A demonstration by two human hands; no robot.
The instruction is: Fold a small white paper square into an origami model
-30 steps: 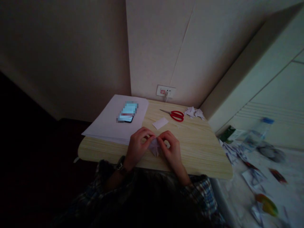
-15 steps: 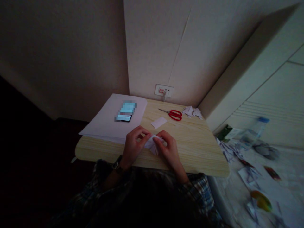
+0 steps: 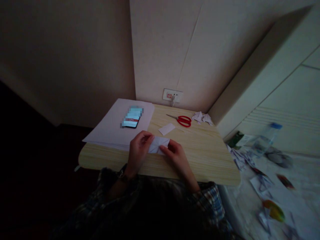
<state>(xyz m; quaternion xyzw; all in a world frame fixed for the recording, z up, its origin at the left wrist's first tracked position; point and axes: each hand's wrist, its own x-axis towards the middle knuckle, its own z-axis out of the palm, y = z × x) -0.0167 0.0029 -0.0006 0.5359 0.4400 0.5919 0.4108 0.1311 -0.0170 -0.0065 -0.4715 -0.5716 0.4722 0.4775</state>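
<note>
Between my two hands is a creased piece of white paper (image 3: 156,144), opened out to a roughly rectangular shape with fold lines running across it. My left hand (image 3: 139,146) pinches its left edge between thumb and fingers. My right hand (image 3: 177,154) grips its right side, thumb lying on the front face and the other fingers behind. Just beyond the paper, a small white paper rectangle (image 3: 167,129) rests on the wooden table (image 3: 205,156). Farther back lie red-handled scissors (image 3: 183,121), blades pointing left.
A phone (image 3: 132,118) with a lit screen lies on a stack of large white sheets (image 3: 105,128) at the left. Folded paper pieces (image 3: 201,117) sit at the back right corner. Beside the table, a lower surface holds a plastic bottle (image 3: 268,138) and paper scraps (image 3: 241,158). A socket (image 3: 172,95) is on the wall.
The paper was folded together with a point hanging down; now it is spread flatter and wider. My hands have shifted slightly apart.
</note>
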